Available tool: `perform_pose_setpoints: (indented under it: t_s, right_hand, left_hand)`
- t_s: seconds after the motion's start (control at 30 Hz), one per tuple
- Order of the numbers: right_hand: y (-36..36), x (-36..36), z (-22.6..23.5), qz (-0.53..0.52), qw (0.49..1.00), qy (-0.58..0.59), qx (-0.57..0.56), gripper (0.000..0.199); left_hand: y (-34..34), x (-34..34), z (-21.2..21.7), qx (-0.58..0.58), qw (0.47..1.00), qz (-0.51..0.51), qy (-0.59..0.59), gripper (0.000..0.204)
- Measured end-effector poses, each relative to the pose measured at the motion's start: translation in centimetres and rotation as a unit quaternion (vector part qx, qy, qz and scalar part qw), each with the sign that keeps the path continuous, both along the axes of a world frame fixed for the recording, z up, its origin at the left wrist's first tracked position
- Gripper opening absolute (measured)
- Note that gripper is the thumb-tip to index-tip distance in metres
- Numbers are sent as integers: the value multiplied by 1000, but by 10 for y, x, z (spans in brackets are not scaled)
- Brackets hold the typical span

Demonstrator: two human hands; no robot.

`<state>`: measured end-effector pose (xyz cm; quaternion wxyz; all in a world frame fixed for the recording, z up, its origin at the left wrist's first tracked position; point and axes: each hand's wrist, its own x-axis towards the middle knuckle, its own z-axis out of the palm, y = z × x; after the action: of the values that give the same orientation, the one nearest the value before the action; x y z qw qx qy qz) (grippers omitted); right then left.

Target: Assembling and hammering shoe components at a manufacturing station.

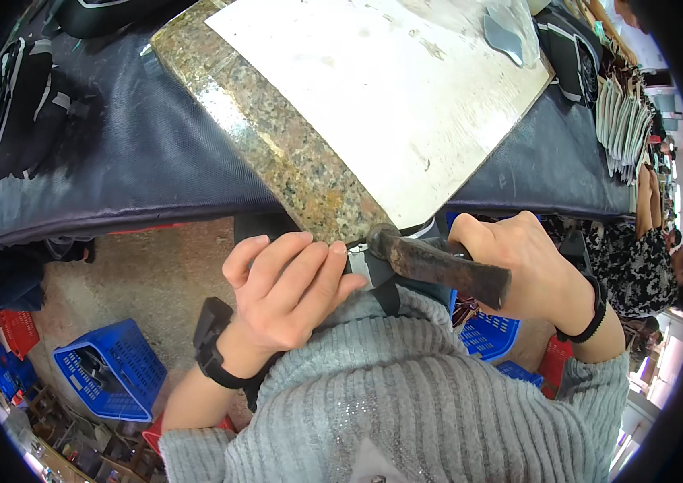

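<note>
My right hand (522,262) is closed round the handle of a hammer (458,270). The worn, dark metal head points left, and its round face rests at or just over the near corner of a speckled stone slab (309,173). Right beside it, my left hand (285,294) is closed, fingertips pressed together at the slab's edge. Those fingers hold a black fabric piece (389,298) with a pale grey strip, which hangs down over the near corner. Most of the piece is hidden behind the hammer and my hands.
A white sheet (389,97) covers much of the slab, with a clear plastic bag (510,32) at its far right. Black shoe parts (15,109) lie left on the dark padded table (156,153). Stacked pale pieces (623,121) stand right. A blue crate (120,370) sits on the floor.
</note>
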<state>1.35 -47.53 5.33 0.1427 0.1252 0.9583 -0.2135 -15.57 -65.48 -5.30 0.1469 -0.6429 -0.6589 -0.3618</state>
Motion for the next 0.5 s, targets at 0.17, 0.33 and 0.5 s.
perform_pose_setpoints:
  t_s: [0.17,0.33,0.5]
  right_hand:
    - [6,-3,4,2,1000,-8,-20,32]
    - [12,-14,15,-20,999,40,-22,35]
    - [11,-21,6,19,1000,-9,-20,33]
  left_hand:
    - [5,-12,0,-4,997,-60,51,24]
    - [8,-15,-2,3,995,-83,54,23]
    - [7,-12,-5,17,997,-69,28,19]
